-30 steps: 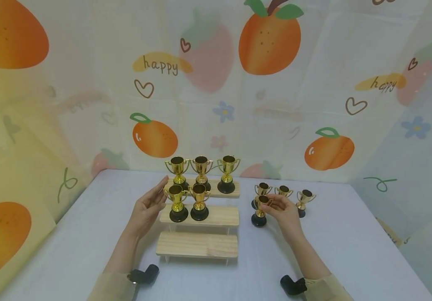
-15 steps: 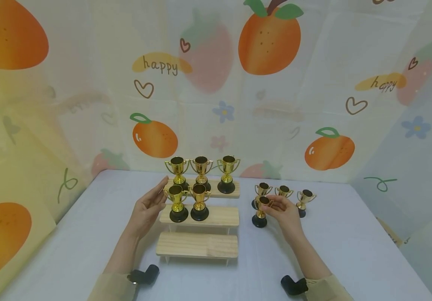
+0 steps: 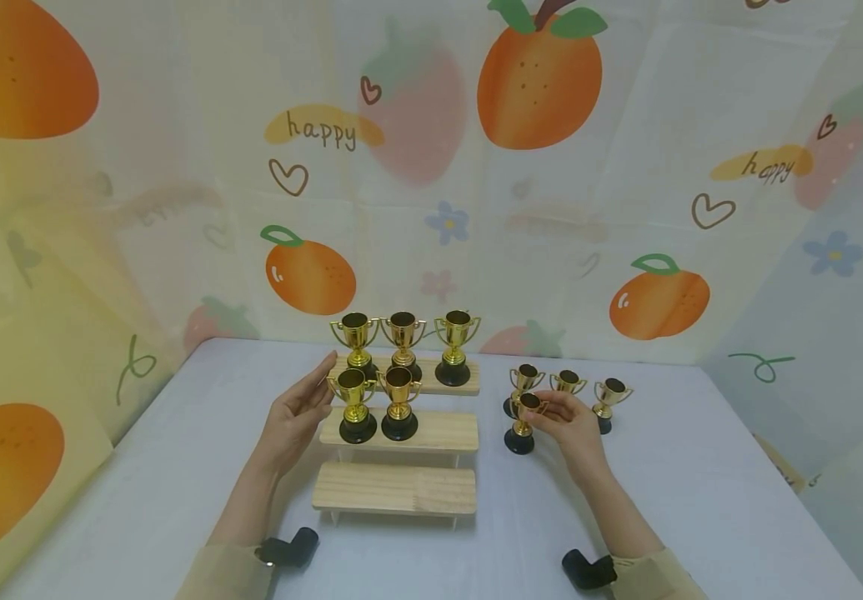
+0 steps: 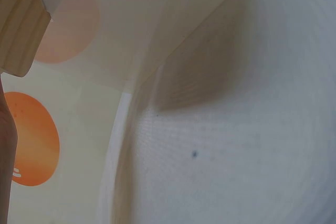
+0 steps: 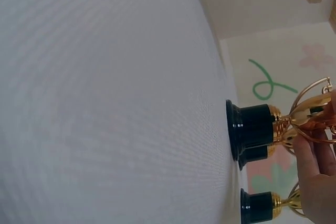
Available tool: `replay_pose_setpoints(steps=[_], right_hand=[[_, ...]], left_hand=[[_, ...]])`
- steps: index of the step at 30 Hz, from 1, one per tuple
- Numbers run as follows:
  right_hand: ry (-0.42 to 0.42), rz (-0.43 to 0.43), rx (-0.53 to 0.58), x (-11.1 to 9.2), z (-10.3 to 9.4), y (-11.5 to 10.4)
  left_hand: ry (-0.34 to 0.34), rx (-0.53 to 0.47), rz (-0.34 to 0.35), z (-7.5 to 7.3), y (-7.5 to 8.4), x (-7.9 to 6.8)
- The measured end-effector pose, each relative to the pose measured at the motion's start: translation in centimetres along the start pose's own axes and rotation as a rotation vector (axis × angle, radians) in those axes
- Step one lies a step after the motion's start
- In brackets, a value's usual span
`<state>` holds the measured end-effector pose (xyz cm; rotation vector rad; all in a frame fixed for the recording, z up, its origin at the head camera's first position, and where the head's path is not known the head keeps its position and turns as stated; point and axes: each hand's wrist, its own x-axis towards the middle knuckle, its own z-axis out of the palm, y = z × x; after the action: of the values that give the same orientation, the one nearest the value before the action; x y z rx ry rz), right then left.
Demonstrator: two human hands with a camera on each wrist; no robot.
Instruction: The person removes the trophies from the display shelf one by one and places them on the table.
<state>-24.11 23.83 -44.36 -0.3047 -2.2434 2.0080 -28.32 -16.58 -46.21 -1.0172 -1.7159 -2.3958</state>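
Note:
My right hand [image 3: 569, 427] pinches the cup of a small gold trophy [image 3: 519, 439] with a black base, standing upright at the table's right. In the right wrist view this trophy [image 5: 254, 128] shows sideways, thumb and fingers at its cup. On the left, my left hand [image 3: 292, 417] rests with extended fingers along the left end of a three-tier wooden stand [image 3: 393, 487], its thumb by the middle tier. Three gold trophies [image 3: 452, 367] stand on the top tier and two trophies [image 3: 398, 422] on the middle one; the lowest tier is bare.
Behind the held trophy stand three more trophies [image 3: 604, 417], partly covered by the right hand. A white cloth covers the table [image 3: 536, 517]. A fruit-printed curtain [image 3: 431, 250] hangs at the back. Each wrist wears a black camera mount [image 3: 589, 571].

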Motion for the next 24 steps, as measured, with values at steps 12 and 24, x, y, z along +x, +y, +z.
replay_pose_setpoints(steps=[12,24], right_hand=[[-0.003,-0.015,0.024,-0.11,0.0,0.18],[0.006,-0.02,0.063,-0.21,-0.05,0.14]], left_hand=[[0.002,-0.006,-0.007,-0.06,-0.01,-0.01],[0.001,0.0,-0.01,-0.1,-0.05,-0.04]])
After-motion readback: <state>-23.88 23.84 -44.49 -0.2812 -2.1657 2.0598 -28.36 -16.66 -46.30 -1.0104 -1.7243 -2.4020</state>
